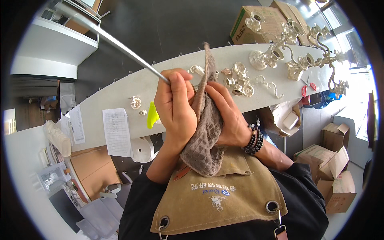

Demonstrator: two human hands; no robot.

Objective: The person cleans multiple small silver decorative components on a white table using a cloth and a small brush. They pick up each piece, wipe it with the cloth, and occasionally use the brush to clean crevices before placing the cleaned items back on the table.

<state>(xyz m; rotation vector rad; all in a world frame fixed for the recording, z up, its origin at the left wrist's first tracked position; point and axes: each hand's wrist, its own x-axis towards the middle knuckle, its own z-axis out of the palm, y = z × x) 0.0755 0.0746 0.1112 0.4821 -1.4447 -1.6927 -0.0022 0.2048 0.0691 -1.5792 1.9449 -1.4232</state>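
My left hand [177, 111] is closed around a thin, straight metal rod [129, 54]. The rod slants up and away to the upper left, where its far end blurs; its near end is hidden in my fist. In my right hand [229, 115], which has dark bead bracelets at the wrist, is a grey-brown waffle-weave cloth [204, 141]. The cloth hangs folded between both hands, above my tan apron [216, 192]. Whether something lies inside its folds cannot be seen. Behind my hands, several silvery candelabra parts [240, 81] lie on the pale table [186, 57].
Assembled silvery candelabra [295, 64] stand at the right, near red-handled scissors [308, 87]. To the left are a bright yellow-green object [152, 115], small metal pieces [135, 102] and a printed sheet [117, 132] overhanging the edge. Cardboard boxes [318, 159] sit on the floor at right.
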